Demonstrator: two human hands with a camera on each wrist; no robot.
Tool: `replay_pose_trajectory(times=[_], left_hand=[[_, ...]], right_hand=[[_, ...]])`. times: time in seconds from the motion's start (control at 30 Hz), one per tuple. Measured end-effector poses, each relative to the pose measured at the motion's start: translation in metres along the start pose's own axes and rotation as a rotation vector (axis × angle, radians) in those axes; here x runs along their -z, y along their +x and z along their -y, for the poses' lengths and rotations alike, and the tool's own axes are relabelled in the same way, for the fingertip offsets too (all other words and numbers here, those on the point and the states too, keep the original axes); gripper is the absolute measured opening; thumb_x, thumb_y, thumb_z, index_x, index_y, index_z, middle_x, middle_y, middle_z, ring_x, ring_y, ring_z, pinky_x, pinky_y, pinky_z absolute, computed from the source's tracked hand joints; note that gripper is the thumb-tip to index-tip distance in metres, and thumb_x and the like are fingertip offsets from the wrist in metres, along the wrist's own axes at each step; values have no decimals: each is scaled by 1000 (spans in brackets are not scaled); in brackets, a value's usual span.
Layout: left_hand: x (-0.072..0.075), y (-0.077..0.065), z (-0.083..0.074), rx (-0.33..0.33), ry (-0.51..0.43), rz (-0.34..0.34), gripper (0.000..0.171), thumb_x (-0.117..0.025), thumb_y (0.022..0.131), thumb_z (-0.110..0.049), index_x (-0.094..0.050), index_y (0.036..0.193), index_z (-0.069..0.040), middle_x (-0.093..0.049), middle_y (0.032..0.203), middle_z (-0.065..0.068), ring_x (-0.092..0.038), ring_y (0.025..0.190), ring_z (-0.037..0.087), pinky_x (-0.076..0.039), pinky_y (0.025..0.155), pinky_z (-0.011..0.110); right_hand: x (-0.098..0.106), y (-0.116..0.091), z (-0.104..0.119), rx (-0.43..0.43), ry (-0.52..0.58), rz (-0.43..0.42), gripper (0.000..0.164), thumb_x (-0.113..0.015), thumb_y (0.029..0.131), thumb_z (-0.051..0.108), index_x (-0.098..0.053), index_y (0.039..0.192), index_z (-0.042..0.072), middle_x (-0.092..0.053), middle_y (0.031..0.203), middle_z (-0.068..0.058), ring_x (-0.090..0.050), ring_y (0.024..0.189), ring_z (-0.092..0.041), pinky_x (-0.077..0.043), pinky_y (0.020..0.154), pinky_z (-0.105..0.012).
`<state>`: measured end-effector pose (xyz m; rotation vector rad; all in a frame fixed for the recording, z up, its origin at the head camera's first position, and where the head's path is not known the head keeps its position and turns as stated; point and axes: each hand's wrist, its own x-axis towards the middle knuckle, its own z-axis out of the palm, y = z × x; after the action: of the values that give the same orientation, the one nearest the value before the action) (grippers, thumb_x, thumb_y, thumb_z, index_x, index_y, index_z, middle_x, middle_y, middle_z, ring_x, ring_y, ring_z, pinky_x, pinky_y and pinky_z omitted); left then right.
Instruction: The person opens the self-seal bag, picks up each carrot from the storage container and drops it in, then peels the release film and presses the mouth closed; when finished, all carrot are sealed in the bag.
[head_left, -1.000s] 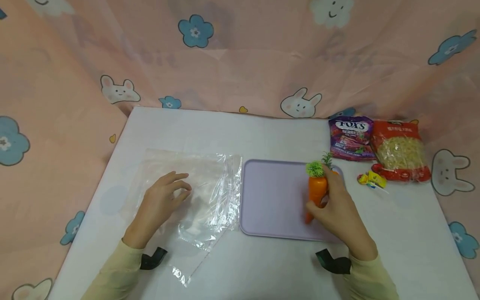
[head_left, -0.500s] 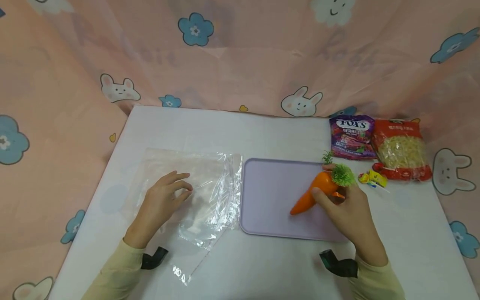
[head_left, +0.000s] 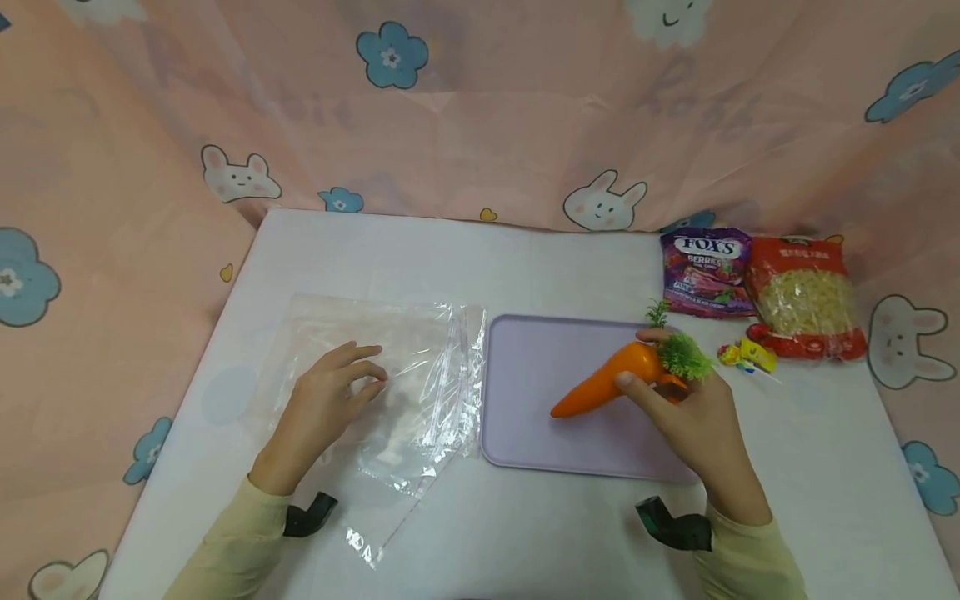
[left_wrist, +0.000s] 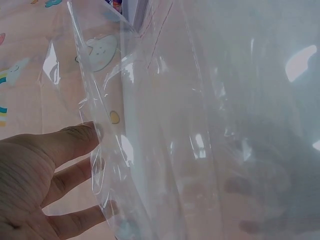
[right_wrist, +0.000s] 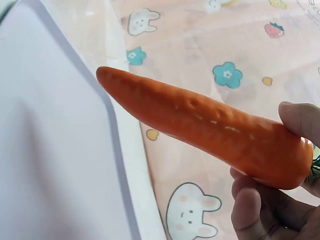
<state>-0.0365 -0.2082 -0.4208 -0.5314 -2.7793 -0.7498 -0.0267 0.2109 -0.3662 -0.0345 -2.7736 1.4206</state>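
In the head view my right hand (head_left: pixel 693 417) grips an orange carrot (head_left: pixel 603 385) with a bushy green top over the tray (head_left: pixel 525 392); its tip points left. Another orange piece (head_left: pixel 671 386) shows beneath it, and a darker green sprig (head_left: pixel 657 313) sticks out beyond my fingers, so a second carrot is mostly hidden. The right wrist view shows one carrot (right_wrist: pixel 210 125) between thumb and fingers. My left hand (head_left: pixel 322 396) is at a clear plastic bag (head_left: pixel 420 358), fingers spread and slightly bent. In the left wrist view my fingertips (left_wrist: pixel 90 131) meet the raised film (left_wrist: pixel 165 150).
At the back right lie a purple FOX'S candy bag (head_left: pixel 707 271) and a red bag (head_left: pixel 806 296) with pale yellow contents. A yellow-wrapped lollipop (head_left: pixel 753 356) lies before them. A pink patterned curtain (head_left: pixel 465 108) borders the white table (head_left: pixel 450 258).
My right hand has moved slightly right and turned, so the carrot's tip swings from pointing towards me to pointing left. The left hand and bag look nearly unchanged.
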Motion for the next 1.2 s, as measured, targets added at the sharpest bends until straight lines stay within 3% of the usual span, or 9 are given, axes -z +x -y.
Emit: replay_pose_trajectory(times=[0.2,0.27,0.47,0.63,0.77,0.9,1.07,1.2], left_hand=[[-1,0,0,-13,10,-3,17,-82,71,-11,-72,83,-18,-64,117,5,-50,121,34,-52,84,47],[-2,0,1,-12,9,-3,17,-82,71,-11,-72,83,-18,-64,117,4,-50,121,33,-52,84,47],[-3,-1,1,-6,-1,-2,17,-82,71,-10,-72,82,-19,-64,117,4,-50,121,33,-51,85,47],[-4,1,-1,-6,-12,6,17,-82,71,-9,-72,81,-19,-64,117,4,-51,120,34,-51,86,47],[-4,2,-2,-9,-9,12,17,-82,71,-9,-72,82,-18,-65,117,5,-51,119,35,-50,87,47],[-5,3,-2,-11,-7,14,17,-82,72,-10,-72,83,-17,-65,116,5,-52,118,35,-50,89,47],[-6,3,0,-9,-11,-2,18,-82,71,-10,-72,84,-16,-65,115,6,-54,116,35,-49,90,47],[-5,3,0,-2,-16,-6,19,-83,70,-9,-72,84,-15,-65,115,6,-54,115,35,-48,91,47]], right_hand=[[-7,1,0,-12,288,52,42,-66,89,18,-52,128,17,-58,115,-6,-63,74,-29,-57,67,-27],[-12,0,3,-6,361,72,39,-64,90,14,-52,128,12,-56,117,-8,-64,78,-30,-57,71,-28],[-42,0,3,22,494,146,36,-63,91,15,-54,125,11,-51,122,-8,-62,92,-28,-56,77,-32],[-79,5,-2,78,531,210,37,-68,88,19,-55,122,14,-54,121,-5,-57,101,-27,-56,80,-36],[-108,8,0,124,463,255,38,-70,86,26,-56,121,19,-55,120,2,-52,110,-18,-45,96,-39],[-131,7,3,164,369,293,38,-71,84,35,-58,119,24,-58,117,10,-49,113,-11,-34,102,-43],[-145,4,6,225,159,325,40,-70,83,41,-60,120,27,-60,114,17,-52,112,-4,-39,102,-37],[-142,6,5,269,32,346,45,-71,82,41,-61,122,23,-60,113,12,-54,107,-5,-44,97,-34]])
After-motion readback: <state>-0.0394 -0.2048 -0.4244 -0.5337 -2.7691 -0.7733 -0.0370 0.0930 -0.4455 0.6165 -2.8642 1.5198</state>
